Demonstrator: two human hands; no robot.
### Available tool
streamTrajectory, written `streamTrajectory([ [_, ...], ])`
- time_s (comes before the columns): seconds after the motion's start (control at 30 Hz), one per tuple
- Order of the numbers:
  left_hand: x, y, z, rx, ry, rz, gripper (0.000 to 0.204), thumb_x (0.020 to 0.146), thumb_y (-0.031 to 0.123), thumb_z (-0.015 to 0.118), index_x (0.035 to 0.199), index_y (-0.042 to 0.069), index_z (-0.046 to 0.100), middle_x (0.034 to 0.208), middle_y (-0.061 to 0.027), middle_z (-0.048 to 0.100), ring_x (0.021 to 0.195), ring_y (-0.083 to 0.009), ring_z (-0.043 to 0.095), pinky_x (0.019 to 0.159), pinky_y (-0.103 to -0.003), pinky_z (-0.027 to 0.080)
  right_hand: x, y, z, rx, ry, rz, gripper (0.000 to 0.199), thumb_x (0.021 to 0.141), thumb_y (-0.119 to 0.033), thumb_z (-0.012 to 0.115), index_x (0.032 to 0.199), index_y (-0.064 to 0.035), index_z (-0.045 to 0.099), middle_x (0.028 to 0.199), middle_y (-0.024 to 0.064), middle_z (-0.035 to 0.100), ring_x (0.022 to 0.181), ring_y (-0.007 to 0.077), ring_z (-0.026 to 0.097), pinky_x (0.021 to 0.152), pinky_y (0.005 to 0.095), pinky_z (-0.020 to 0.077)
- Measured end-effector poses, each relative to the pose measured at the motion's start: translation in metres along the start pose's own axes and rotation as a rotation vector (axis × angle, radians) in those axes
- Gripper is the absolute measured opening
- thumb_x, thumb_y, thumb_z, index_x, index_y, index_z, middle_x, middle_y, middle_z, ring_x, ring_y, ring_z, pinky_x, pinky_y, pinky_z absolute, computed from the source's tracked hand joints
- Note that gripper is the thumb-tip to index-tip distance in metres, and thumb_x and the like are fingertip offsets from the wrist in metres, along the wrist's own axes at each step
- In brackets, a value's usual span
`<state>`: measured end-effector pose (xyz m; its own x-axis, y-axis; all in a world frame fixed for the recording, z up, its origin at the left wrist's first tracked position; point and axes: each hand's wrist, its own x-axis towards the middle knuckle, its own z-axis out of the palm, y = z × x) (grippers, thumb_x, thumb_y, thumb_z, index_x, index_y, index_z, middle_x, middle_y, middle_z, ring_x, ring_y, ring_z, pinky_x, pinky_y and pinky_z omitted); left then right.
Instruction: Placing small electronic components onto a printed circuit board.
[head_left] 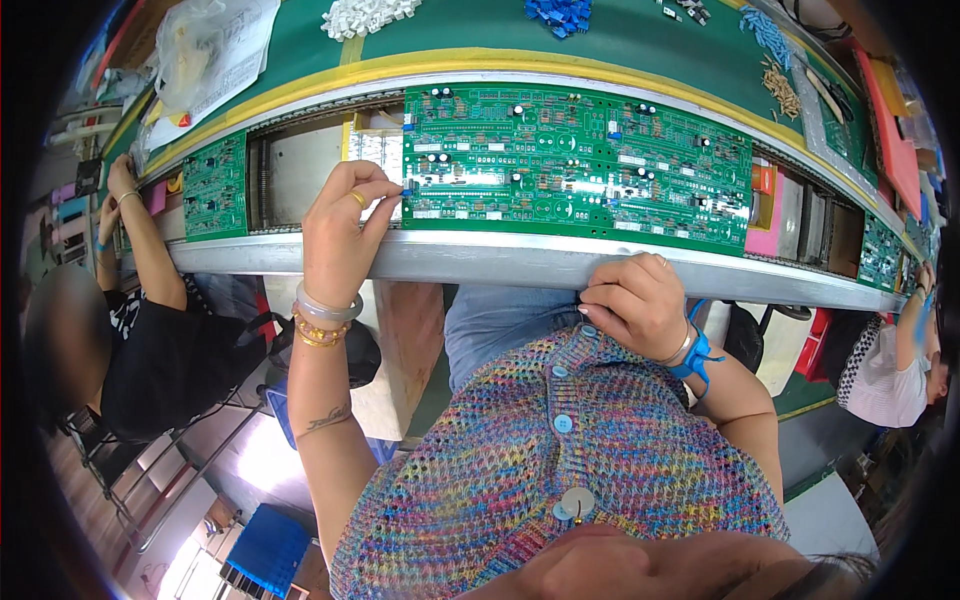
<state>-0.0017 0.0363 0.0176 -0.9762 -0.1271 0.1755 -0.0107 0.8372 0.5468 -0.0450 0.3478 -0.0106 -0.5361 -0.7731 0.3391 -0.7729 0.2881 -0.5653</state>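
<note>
While two hands (pixel 338 230) (pixel 640 302) sit near circuitry (pixel 560 165), five component piles (pixel 368 16) (pixel 558 16) (pixel 690 11) (pixel 766 36) (pixel 780 88) lie beyond.

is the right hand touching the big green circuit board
No, the right hand is curled at the silver rail, short of the green circuit board.

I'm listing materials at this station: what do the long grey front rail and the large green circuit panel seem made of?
Long grey front rail: probably bare aluminium; dull silvery sheen.
Large green circuit panel: likely coated fibreglass laminate; glossy, with bright glare.
</note>
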Motion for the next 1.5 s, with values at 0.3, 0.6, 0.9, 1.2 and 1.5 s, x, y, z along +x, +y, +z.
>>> streamTrajectory([
  [0.3, -0.001, 0.0, 0.0, 0.091, -0.015, 0.049, 0.009, 0.072, 0.001, 0.069, 0.08, 0.003, 0.066, 0.086, -0.0042, 0.059, 0.074, -0.0202, 0.061, 0.064, -0.031, 0.049, -0.001, -0.001, 0.002, 0.0, 0.017, -0.005, 0.015, 0.069, -0.017, 0.072, 0.08, -0.0148, 0.062, 0.086, -0.0025, 0.057, 0.072, 0.018, 0.051, 0.064, 0.0317, 0.0397],
  [0.6, -0.001, -0.001, 0.0, 0.102, -0.013, 0.045, 0.009, 0.072, 0.002, 0.069, 0.081, 0.004, 0.066, 0.086, -0.0043, 0.059, 0.076, -0.021, 0.061, 0.064, -0.032, 0.049, 0.0, 0.0, 0.003, 0.011, 0.033, -0.012, 0.015, 0.069, -0.017, 0.072, 0.08, -0.0148, 0.062, 0.085, -0.0027, 0.057, 0.071, 0.0175, 0.052, 0.064, 0.0313, 0.0395],
  [0.9, 0.001, -0.005, -0.015, 0.185, -0.045, 0.027, 0.019, 0.076, -0.006, 0.056, 0.089, 0.002, 0.065, 0.09, -0.0107, 0.058, 0.084, -0.0291, 0.057, 0.074, -0.037, 0.046, -0.001, 0.0, -0.004, -0.003, 0.023, 0.007, 0.015, 0.07, -0.017, 0.071, 0.08, -0.0142, 0.061, 0.086, -0.0021, 0.057, 0.072, 0.0173, 0.052, 0.064, 0.031, 0.0409],
  [1.2, -0.004, -0.002, -0.01, 0.23, -0.253, 0.088, 0.026, 0.072, -0.008, 0.052, 0.091, 0.002, 0.065, 0.09, -0.0112, 0.059, 0.089, -0.0303, 0.055, 0.078, -0.038, 0.046, 0.007, 0.018, -0.041, 0.038, 0.089, 0.038, 0.016, 0.073, -0.013, 0.069, 0.088, -0.0113, 0.063, 0.091, 0.0033, 0.063, 0.081, 0.0211, 0.062, 0.066, 0.032, 0.0497],
  [1.5, 0.116, 0.076, 0.037, -0.001, -0.068, 0.357, 0.017, 0.076, 0.012, 0.068, 0.092, 0.007, 0.066, 0.094, -0.0085, 0.062, 0.091, -0.0273, 0.056, 0.079, -0.035, 0.045, 0.021, 0.149, -0.149, -0.294, 0.342, 0.54, 0.017, 0.079, -0.01, 0.064, 0.095, -0.0058, 0.064, 0.086, 0.0101, 0.063, 0.081, 0.027, 0.062, 0.07, 0.0351, 0.0495],
])
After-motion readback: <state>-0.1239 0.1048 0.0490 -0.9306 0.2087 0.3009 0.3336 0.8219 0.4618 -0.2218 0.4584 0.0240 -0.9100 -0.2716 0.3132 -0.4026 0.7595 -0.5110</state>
